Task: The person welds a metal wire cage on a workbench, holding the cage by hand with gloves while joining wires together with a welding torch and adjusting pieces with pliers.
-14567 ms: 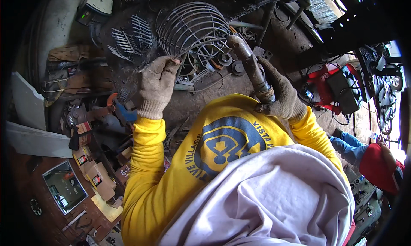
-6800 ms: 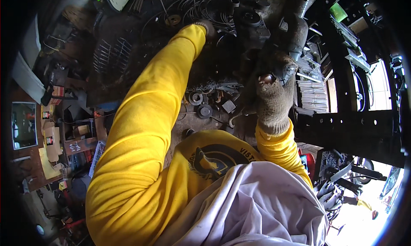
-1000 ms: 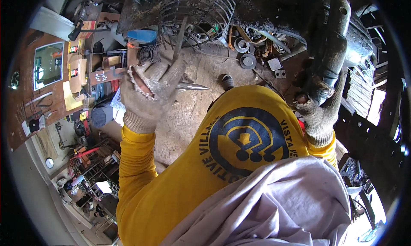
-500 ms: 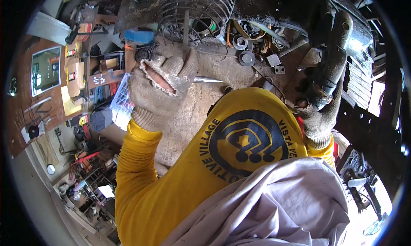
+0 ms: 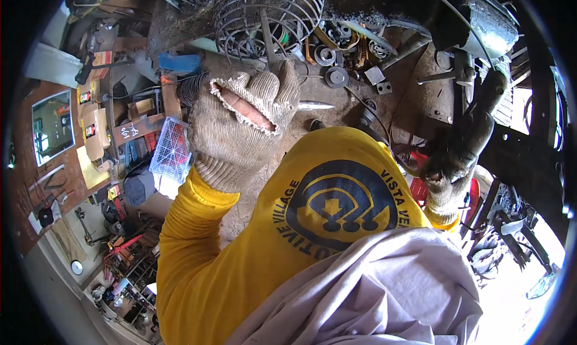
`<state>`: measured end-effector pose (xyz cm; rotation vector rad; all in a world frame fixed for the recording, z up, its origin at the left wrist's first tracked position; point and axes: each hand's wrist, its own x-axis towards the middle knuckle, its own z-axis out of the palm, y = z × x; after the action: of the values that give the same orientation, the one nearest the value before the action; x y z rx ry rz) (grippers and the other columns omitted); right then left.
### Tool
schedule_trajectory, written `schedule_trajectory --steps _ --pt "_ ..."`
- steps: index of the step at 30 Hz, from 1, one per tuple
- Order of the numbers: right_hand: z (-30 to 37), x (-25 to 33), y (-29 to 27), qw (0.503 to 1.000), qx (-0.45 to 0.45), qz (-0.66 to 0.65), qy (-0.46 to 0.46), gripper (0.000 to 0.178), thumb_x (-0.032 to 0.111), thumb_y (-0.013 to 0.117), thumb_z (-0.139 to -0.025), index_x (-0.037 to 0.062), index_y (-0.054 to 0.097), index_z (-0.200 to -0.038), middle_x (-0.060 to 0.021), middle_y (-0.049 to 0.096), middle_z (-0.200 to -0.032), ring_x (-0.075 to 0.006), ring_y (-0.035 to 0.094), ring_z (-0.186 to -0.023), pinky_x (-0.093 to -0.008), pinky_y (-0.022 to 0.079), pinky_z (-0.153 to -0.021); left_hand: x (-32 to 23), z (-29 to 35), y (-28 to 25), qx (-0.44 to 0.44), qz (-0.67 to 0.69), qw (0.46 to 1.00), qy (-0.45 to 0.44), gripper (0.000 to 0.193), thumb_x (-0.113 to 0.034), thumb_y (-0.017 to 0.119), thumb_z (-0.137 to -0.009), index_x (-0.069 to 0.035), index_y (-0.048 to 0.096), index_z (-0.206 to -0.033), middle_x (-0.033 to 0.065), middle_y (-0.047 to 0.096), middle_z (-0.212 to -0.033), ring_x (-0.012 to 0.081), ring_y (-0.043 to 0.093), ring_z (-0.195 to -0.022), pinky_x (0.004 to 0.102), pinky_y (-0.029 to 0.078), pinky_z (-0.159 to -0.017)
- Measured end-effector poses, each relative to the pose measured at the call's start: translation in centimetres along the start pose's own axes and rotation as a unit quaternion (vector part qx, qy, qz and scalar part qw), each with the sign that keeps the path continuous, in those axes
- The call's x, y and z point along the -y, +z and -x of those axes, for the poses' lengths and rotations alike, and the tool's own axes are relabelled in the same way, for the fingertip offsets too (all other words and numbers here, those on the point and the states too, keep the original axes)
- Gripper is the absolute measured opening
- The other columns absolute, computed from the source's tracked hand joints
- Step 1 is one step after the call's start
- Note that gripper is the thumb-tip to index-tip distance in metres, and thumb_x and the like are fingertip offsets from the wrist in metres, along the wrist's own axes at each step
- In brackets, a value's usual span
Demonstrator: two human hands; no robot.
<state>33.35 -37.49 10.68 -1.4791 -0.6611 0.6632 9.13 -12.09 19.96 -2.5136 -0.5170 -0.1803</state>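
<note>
Below wire coil (image 5: pixel 288 7): left hand (image 5: pixel 243 125) grips pointed tool (image 5: pixel 315 105). Below-right: right hand (image 5: pixel 448 189) grips tube (image 5: pixel 479 125). Likely holding step; next needs steady grips.

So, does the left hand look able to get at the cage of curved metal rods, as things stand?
Probably yes: the cage of curved metal rods appears just beyond the left hand, with no visible barrier between, though the flat metal bar it grips may hinder grasping.

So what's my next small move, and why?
Probably change the torn glove on your left hand: its back is split open, baring skin, while a pointed metal tip juts out beside that hand.
</note>
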Motion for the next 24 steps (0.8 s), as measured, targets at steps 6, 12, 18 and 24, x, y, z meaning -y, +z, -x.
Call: schedule_trajectory --steps 6,12,18,24 --pt "1.0 -0.5 0.3 1.000 -0.009 -0.024 0.007 0.106 0.039 0.086 -0.072 0.0066 0.030 -0.155 -0.0122 0.060 -0.121 -0.0189 0.062 -0.096 -0.0342 0.051 -0.082 -0.3 0.2 0.1 0.054 0.053 0.997 -0.007 0.052 -0.026 0.069 -0.073 -0.021 0.070 -0.125 0.0014 0.069 -0.105 0.0216 0.067 -0.091 0.0492 0.052 -0.091" --pt "1.4 -1.5 0.9 0.998 -0.032 -0.008 0.050 0.098 0.034 0.083 -0.070 0.0065 0.036 -0.151 -0.0076 0.059 -0.119 -0.0172 0.060 -0.096 -0.0335 0.049 -0.085 -0.3 4.0 2.9 0.086 -0.031 0.995 -0.047 0.054 -0.035 0.059 -0.084 -0.024 0.064 -0.137 0.0037 0.065 -0.115 0.0222 0.062 -0.104 0.0474 0.046 -0.104" --pt "2.1 -3.5 -0.5 0.996 0.014 -0.079 0.051 0.111 0.041 0.094 -0.065 0.0062 0.035 -0.152 -0.0075 0.057 -0.123 -0.0173 0.059 -0.101 -0.0340 0.049 -0.088 -0.9 0.9 -0.6 0.251 -0.010 0.965 -0.074 0.048 -0.036 0.046 -0.098 -0.025 0.059 -0.142 0.0073 0.060 -0.127 0.0215 0.056 -0.119 0.0458 0.042 -0.109" --pt "1.9 -2.8 0.0 0.996 0.000 -0.067 0.064 0.121 0.048 0.096 -0.062 0.0045 0.032 -0.154 -0.0055 0.055 -0.122 -0.0155 0.057 -0.099 -0.0324 0.048 -0.086 0.2 2.4 0.8 0.200 -0.018 0.979 -0.043 0.055 -0.038 0.045 -0.097 -0.023 0.050 -0.150 0.0059 0.062 -0.128 0.0212 0.060 -0.115 0.0446 0.047 -0.103"
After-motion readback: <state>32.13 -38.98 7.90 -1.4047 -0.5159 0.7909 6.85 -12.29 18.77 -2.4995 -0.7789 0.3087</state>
